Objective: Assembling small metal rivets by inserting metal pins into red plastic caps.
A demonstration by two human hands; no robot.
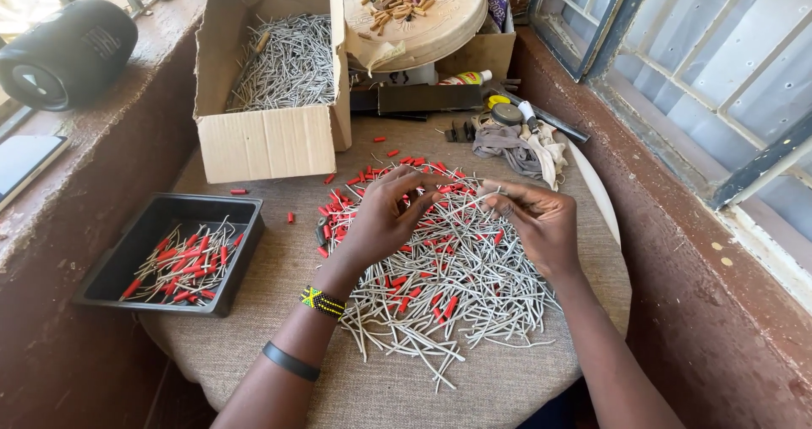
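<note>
A big heap of thin grey bent wires (461, 298) mixed with small red tubes (376, 175) lies on a round cloth-covered table (254, 344). My left hand (385, 213) hovers over the heap, fingers curled, pinching what looks like a red tube. My right hand (537, 222) pinches one grey wire (486, 197) whose tip points toward the left fingers. The two hands almost meet above the heap's middle.
A black tray (118, 260) at the left holds finished wires with red tubes. A cardboard box (266, 137) of grey wires stands behind. A round lid with brown bits (444, 23), rags (520, 146), tools, a black speaker (63, 53) on the ledge, brown walls both sides.
</note>
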